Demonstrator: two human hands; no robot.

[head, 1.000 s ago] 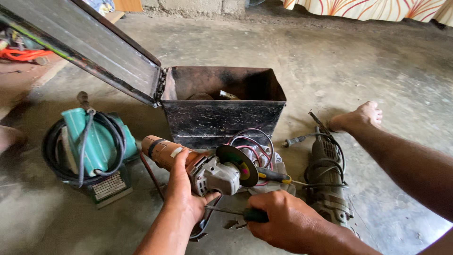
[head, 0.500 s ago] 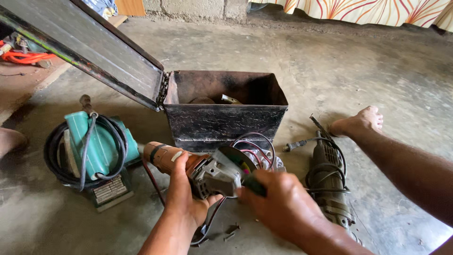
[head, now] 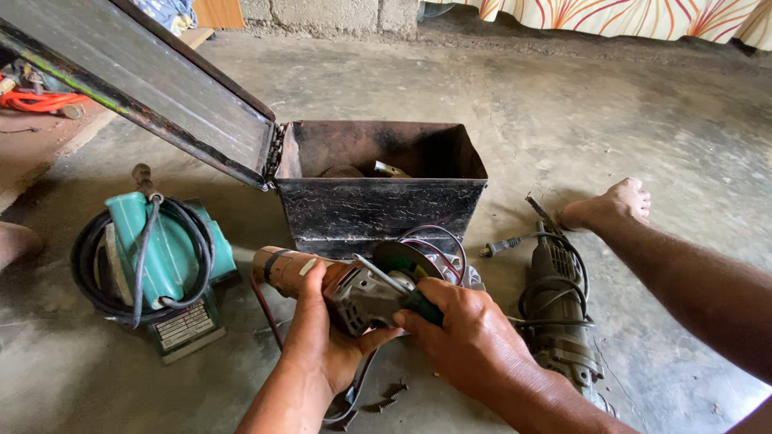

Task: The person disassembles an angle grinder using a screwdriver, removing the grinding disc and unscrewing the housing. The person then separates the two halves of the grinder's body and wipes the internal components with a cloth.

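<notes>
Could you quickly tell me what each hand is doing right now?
Left hand: closed around the angle grinder.
Right hand: closed on a green-handled tool at the grinder.

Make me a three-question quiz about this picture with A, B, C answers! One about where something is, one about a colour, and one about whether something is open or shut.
1. Where does the teal power tool lie?
A. Inside the metal box
B. On the floor, left of the metal box
C. On the person's leg

2. What colour is the cord wound round the teal power tool?
A. Black
B. Yellow
C. White

3. How is the lid of the metal box?
A. Shut
B. Taken off and lying flat
C. Swung open

Answers:
1. B, it sits on the concrete floor to the box's left.
2. A, the black cord loops round its body.
3. C, the lid stands raised on its hinge and the box's inside shows.
</notes>
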